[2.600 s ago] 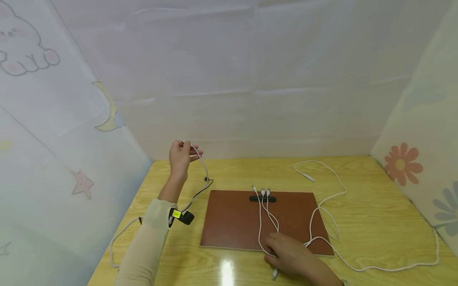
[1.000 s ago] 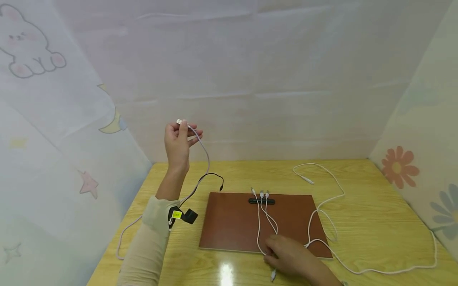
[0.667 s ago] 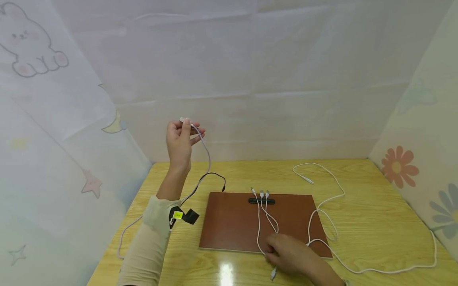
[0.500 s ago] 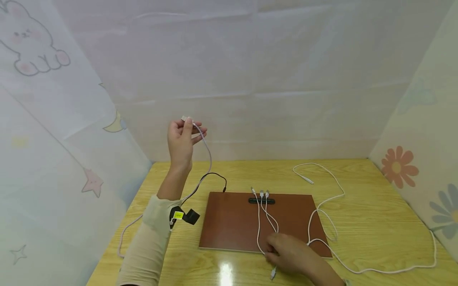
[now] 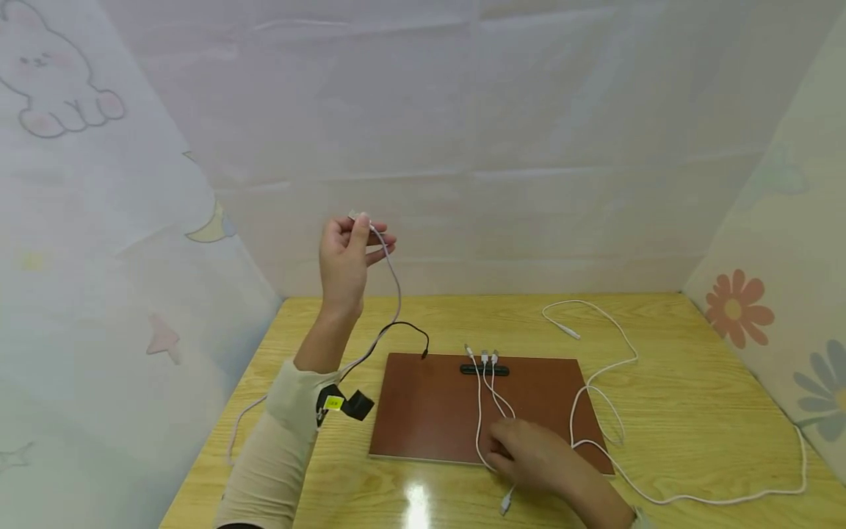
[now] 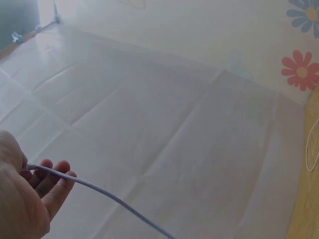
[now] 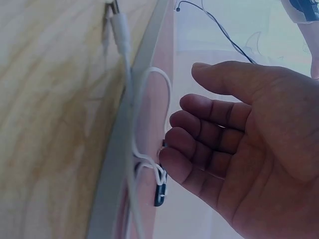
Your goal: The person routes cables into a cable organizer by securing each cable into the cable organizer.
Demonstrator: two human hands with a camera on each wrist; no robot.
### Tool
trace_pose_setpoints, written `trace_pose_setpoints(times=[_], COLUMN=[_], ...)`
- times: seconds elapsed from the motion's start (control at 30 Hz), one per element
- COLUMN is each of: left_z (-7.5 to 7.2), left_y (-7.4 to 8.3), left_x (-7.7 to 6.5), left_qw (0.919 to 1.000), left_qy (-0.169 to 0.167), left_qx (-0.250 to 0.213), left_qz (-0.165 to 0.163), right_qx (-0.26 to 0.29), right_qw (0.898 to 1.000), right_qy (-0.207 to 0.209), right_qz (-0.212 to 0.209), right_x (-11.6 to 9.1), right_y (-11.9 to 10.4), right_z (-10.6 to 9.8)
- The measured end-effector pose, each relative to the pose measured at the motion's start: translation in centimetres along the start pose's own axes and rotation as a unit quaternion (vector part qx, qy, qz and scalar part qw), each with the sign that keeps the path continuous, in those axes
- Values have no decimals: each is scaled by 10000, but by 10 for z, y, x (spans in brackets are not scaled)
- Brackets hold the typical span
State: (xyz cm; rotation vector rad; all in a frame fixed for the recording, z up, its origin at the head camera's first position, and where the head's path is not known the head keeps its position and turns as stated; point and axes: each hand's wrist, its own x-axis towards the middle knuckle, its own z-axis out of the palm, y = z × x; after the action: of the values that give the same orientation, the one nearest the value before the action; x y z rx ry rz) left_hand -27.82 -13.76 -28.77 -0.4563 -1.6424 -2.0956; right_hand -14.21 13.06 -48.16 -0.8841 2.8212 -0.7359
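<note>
My left hand [image 5: 344, 261] is raised above the table's left side and pinches the USB plug end of a lilac braided cable [image 5: 399, 294] between thumb and fingers. The cable droops down beside my wrist. A thin black cable [image 5: 411, 325] runs near it, its small tip over the brown board's [image 5: 423, 411] back left corner. My right hand [image 5: 529, 457] hovers at the board's front edge, fingers loosely curled with nothing between them in the right wrist view. Close by it lie white cables [image 5: 479, 411]; one white plug [image 5: 506, 503] pokes out in front of the board.
A black cable holder [image 5: 485, 369] near the board's back edge carries several white cable ends. A long white cable [image 5: 628, 361] loops over the right side of the wooden table [image 5: 687, 411]. Printed cloth walls [image 5: 529, 184] stand behind and at both sides.
My left hand has risen and shifted right with the lilac cable's plug. The black cable's tip has swung right towards the board. My right hand has moved up slightly, apart from the white cables.
</note>
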Motion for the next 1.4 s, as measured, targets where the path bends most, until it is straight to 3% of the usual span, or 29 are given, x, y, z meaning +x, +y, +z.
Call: trace_pose_setpoints(times=[0.4, 0.63, 0.87, 1.13, 1.4], left_z=[13, 20, 28, 36, 41], left_y=[6, 11, 16, 19, 19], left_x=[-11, -20, -29, -35, -39], left_qw=[9991, 9975, 9945, 9910, 9892], left_qy=[-425, -682, -1047, -1331, -1451], left_qx=[-87, -135, -104, -105, -183], left_qz=[-27, -89, 3, 65, -60], right_qx=[-327, -52, 775, 1948, 3399], right_qw=[9971, 9950, 9832, 9594, 9159], right_qy=[603, 992, 1607, 1889, 1946], right_qz=[-330, -61, -374, -767, -873], right_x=[23, 37, 60, 78, 83], right_y=[-12, -20, -30, -46, -57], right_z=[-24, -45, -68, -79, -81])
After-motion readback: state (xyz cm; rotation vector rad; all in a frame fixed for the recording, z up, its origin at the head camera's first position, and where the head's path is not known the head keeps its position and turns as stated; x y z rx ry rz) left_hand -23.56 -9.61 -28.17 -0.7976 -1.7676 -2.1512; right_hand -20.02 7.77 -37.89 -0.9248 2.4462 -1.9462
